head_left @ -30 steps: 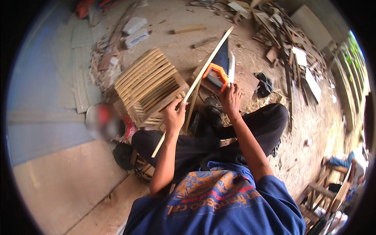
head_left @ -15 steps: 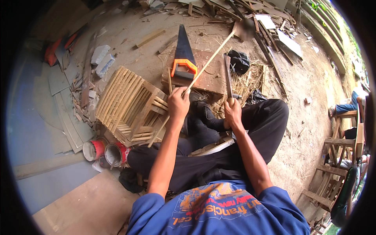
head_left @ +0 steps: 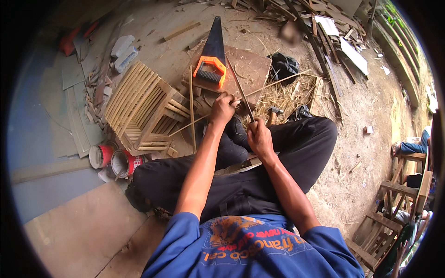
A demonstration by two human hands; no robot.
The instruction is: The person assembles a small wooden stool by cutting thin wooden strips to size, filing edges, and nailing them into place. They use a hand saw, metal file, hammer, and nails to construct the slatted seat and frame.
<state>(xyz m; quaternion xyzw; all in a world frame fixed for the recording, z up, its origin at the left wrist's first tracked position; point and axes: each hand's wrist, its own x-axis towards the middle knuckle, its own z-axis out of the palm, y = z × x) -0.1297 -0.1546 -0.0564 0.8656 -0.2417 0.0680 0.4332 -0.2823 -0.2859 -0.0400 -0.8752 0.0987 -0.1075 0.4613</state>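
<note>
My left hand (head_left: 224,109) is closed round a long thin bamboo strip (head_left: 277,86). The strip slants across in front of me, its far end up to the right over the shavings. In my right hand (head_left: 260,138) is the handle of a long narrow-bladed knife (head_left: 238,83), its blade pointing up and to the left. Blade and strip cross just right of my left hand; whether they touch I cannot tell. Beyond my hands a handsaw (head_left: 211,69) with an orange and black handle lies on a low wooden block (head_left: 252,69).
A slatted bamboo crate (head_left: 139,104) stands at left, with two red tins (head_left: 123,164) below it. Another strip (head_left: 192,106) leans nearby. On the right are straw-like shavings (head_left: 287,98), a hammer (head_left: 274,112) and a black bag (head_left: 282,67). Wood scraps (head_left: 320,28) lie farther off.
The strip has swung from a steep slant to a flatter one. My right hand has come left and nearer my left hand, tilting the blade leftward across the strip. The view has shifted slightly.
</note>
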